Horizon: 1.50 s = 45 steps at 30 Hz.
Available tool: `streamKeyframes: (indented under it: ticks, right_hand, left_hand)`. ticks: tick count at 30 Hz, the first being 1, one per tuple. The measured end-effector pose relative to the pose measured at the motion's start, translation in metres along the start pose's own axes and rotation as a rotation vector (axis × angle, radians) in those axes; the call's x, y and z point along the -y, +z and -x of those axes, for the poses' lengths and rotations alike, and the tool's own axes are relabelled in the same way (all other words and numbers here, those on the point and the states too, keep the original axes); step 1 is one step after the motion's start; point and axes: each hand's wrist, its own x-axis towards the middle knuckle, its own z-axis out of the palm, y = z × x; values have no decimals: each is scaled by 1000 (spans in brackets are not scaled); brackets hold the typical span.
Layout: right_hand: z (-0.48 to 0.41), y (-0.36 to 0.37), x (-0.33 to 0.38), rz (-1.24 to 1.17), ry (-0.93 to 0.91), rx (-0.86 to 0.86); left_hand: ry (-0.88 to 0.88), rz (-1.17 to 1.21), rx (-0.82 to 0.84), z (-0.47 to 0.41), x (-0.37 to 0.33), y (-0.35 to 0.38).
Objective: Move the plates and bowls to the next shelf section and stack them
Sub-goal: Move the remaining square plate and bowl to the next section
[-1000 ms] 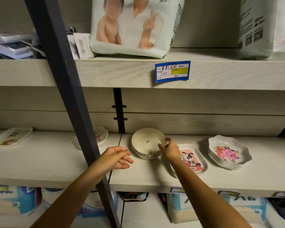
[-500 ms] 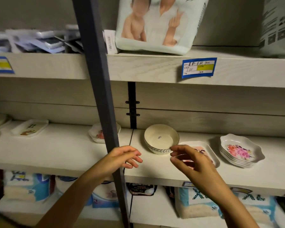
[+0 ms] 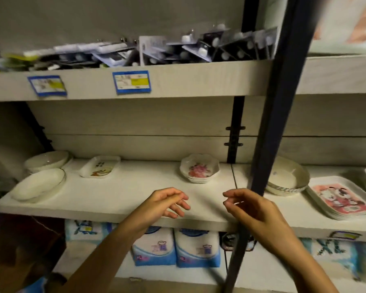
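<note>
Head view: both hands hover empty over the front of the shelf [image 3: 118, 199], the left hand [image 3: 165, 205] and right hand [image 3: 254, 210] each with fingers loosely spread and holding nothing. The flowered dish [image 3: 199, 170] sits near the back just beyond them; two oval plates [image 3: 38, 183] and a small tray [image 3: 100, 169] lie further left, while stacked bowls [image 3: 287, 180] wait past the post [image 3: 268, 132]. I judge the flowered dish the likeliest next pick: take it by opposite rims, lift it level, and clear the post.

Bowl stack [image 3: 287, 178] half behind dark post [image 3: 268, 132]; top-shelf packets [image 3: 156, 51] blurred.
</note>
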Motion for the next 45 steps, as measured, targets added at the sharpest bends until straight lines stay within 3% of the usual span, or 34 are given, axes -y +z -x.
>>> streamKeyframes:
  ticks: [16, 26, 28, 32, 34, 41, 45]
  right_hand:
    - [-80, 156, 55, 90, -12, 83]
    - [-135, 317, 93, 88, 42, 33]
    - [-145, 352, 103, 82, 61, 38]
    - [-160, 401, 118, 107, 98, 51]
    - [-165, 413, 120, 114, 109, 64]
    - [-172, 442, 122, 161, 175, 91]
    - [-172, 450, 121, 172, 232, 131]
  left_hand:
    - [-154, 80, -211, 36, 69, -196]
    - [-233, 38, -193, 47, 125, -357]
    - [-286, 63, -267, 52, 140, -400]
    - [-459, -35, -644, 44, 183, -478]
    - [-501, -107, -706, 34, 196, -495]
    - [-613, -402, -729, 10, 224, -523]
    - [-627, -296, -607, 11, 234, -527]
